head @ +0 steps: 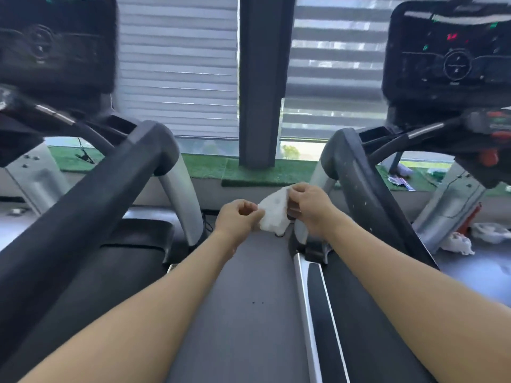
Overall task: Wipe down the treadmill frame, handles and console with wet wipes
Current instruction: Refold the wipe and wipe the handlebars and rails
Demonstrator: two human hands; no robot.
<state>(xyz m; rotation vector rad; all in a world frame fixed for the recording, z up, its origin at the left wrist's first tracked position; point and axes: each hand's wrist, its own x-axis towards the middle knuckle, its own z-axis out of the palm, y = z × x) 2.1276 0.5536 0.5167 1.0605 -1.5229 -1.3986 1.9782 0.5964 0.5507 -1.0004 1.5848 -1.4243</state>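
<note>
A crumpled white wet wipe (273,214) with grey smudges hangs between both hands, above the floor strip between two treadmills. My left hand (239,218) pinches its lower left edge with curled fingers. My right hand (311,207) pinches its upper right corner. The left treadmill's black handrail (91,194) and console (55,45) stand at the left. At the right are the other treadmill's dusty handrail (367,200) and lit console (453,48).
A dark pillar (262,78) and window blinds (177,64) lie ahead, above a green turf ledge (257,172). Used white wipes (456,243) lie on the right treadmill's deck. Silver frame uprights (182,194) flank the narrow grey floor strip (249,299).
</note>
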